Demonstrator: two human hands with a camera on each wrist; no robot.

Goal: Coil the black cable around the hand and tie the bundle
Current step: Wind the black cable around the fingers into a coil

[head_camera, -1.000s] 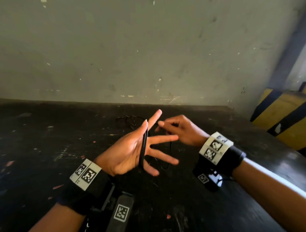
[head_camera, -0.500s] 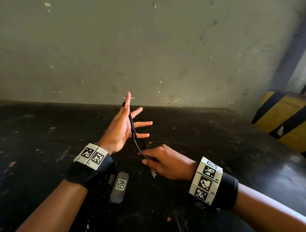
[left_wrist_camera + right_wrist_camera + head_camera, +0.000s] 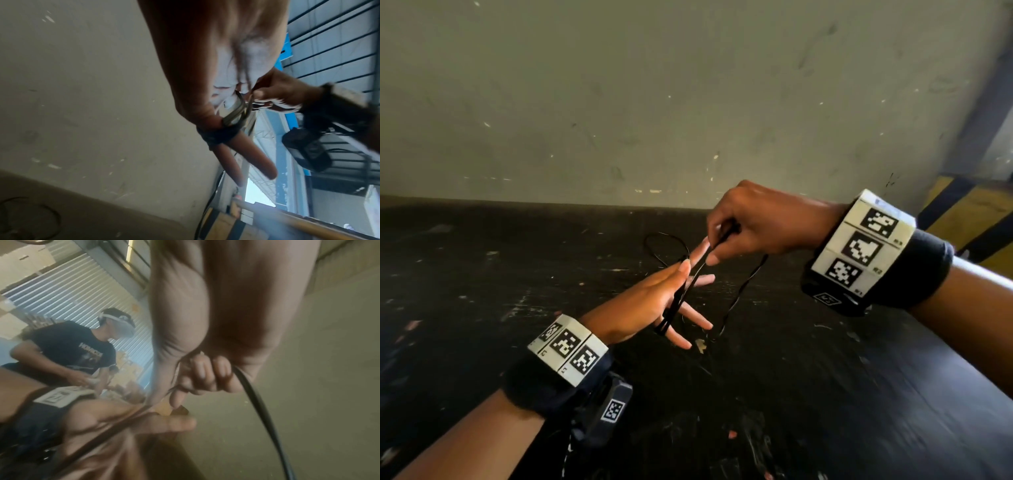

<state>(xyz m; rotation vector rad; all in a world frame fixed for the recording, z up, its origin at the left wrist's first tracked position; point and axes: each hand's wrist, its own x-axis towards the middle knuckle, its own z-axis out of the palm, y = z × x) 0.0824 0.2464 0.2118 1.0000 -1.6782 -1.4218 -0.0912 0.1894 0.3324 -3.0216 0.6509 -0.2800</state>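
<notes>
My left hand (image 3: 654,301) is held out over the dark table (image 3: 482,291) with its fingers straight and spread. Several turns of the thin black cable (image 3: 674,305) run along its palm, from the fingertips down to the heel. In the left wrist view the cable (image 3: 218,134) is wound around the fingers. My right hand (image 3: 722,246) hovers just above the left fingertips and pinches the cable between thumb and fingers. From it a slack length (image 3: 743,291) hangs down to the table. In the right wrist view the cable (image 3: 259,402) leaves the curled fingers (image 3: 205,374).
A loose loop of cable (image 3: 664,243) lies on the table beyond the hands. A grey wall (image 3: 688,102) rises behind the table. A yellow and black striped barrier (image 3: 969,219) stands at the right. Another person (image 3: 68,350) shows in the right wrist view.
My right hand has swung from below the left hand up to above its fingertips, carrying the cable along the palm. The left hand has dropped lower and tilted flatter.
</notes>
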